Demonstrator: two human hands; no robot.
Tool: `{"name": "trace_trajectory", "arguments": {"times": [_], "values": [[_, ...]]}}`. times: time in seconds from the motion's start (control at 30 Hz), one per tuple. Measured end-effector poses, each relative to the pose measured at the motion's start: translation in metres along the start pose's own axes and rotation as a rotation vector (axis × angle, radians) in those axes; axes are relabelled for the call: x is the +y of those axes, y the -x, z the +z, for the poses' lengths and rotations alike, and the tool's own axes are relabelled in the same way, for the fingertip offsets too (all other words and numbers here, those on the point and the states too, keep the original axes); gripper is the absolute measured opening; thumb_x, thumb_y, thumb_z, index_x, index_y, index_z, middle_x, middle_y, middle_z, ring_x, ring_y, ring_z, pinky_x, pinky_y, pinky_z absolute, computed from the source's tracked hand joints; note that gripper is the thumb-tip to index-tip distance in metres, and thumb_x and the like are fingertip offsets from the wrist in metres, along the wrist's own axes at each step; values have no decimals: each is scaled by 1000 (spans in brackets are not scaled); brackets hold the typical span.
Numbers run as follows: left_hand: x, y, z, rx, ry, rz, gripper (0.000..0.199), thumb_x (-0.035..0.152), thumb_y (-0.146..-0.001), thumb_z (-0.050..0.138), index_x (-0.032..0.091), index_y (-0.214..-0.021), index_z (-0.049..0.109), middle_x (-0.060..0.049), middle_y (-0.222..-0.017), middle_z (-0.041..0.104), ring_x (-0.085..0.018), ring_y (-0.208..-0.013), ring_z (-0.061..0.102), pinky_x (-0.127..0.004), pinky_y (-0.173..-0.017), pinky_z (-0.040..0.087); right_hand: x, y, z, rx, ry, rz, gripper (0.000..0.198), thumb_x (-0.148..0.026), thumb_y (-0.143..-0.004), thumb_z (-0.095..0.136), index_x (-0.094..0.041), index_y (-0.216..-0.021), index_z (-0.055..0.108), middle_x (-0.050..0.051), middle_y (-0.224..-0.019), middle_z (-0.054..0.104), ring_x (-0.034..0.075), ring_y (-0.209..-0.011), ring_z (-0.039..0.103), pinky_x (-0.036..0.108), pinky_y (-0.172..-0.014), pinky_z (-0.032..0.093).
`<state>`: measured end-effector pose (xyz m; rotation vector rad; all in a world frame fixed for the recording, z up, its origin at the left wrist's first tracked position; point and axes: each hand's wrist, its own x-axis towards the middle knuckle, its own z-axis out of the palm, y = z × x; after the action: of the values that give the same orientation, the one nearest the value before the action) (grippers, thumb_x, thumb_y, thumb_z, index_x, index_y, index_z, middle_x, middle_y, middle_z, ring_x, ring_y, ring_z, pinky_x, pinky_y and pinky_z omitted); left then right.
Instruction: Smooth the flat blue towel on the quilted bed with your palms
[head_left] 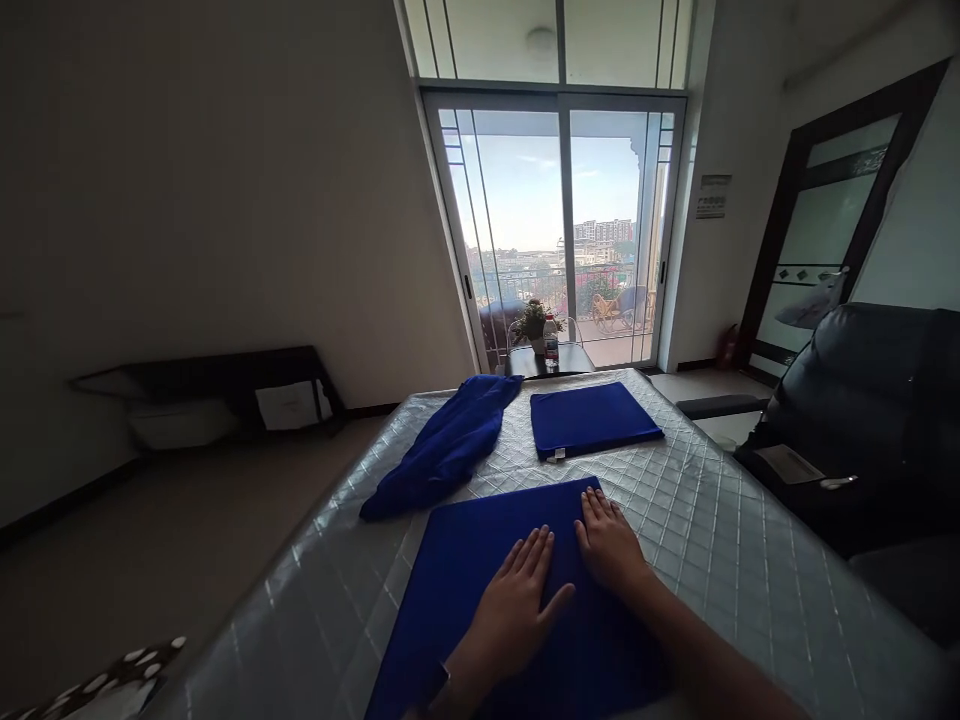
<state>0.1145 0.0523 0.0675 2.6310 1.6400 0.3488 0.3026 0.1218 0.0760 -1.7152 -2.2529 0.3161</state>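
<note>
A flat piece of blue cloth (457, 570) lies spread on the quilted silver table cover (720, 540) right in front of me. My left hand (514, 605) rests flat on its middle, fingers together and thumb out to the side. Along its right edge, near the far corner, my right hand (607, 535) lies flat with stretched fingers. Past them is a neatly folded blue cloth (596, 418) with a small white tag at its near edge. To its left a crumpled blue cloth (450, 445) lies in a long loose heap.
A black leather chair (870, 420) stands close on the right, with a paper (787, 464) on it. Beyond the far edge, a small dark table (517, 362) bears a potted plant (534, 320) and a bottle (551, 345). Sliding glass doors are behind.
</note>
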Motion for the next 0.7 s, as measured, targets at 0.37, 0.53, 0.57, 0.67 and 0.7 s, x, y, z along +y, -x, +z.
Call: {"name": "trace_trajectory", "arguments": {"times": [0.37, 0.53, 0.57, 0.67, 0.7], "values": [[-81, 28, -21, -94, -3, -402, 83, 66, -99, 26, 9, -160, 23, -13, -169, 22, -26, -157, 20, -50, -128, 23, 2, 1, -1, -10, -56, 3, 65, -37, -102, 23, -5, -158, 27, 14, -168, 23, 23, -157, 13, 41, -127, 10], [-103, 52, -25, -80, -59, -493, 72, 56, -102, 26, 13, -159, 29, -11, -169, 26, -23, -156, 20, -47, -128, 23, 2, 1, -2, -19, -53, 1, 65, -38, -102, 22, -5, -158, 27, 14, -168, 23, 23, -157, 14, 42, -127, 10], [-105, 54, -25, -71, -64, -499, 70, 55, -102, 26, 14, -158, 31, -11, -168, 28, -24, -156, 22, -48, -127, 24, 2, 1, -2, -21, -48, 0, 65, -38, -102, 21, -5, -158, 28, 14, -168, 22, 23, -157, 14, 42, -127, 10], [-104, 55, -28, -46, -48, -503, 66, 52, -103, 23, 16, -158, 33, -11, -167, 30, -24, -155, 24, -50, -126, 27, 2, 0, -2, -23, -28, -8, 66, -39, -102, 20, -4, -157, 29, 14, -168, 23, 22, -157, 14, 41, -127, 10], [-103, 54, -29, -45, -35, -501, 65, 51, -104, 23, 16, -158, 33, -12, -167, 29, -24, -155, 24, -50, -126, 27, 2, 0, -1, -22, -18, -10, 66, -39, -102, 20, -3, -157, 29, 14, -167, 23, 22, -157, 14, 41, -127, 10]]}}
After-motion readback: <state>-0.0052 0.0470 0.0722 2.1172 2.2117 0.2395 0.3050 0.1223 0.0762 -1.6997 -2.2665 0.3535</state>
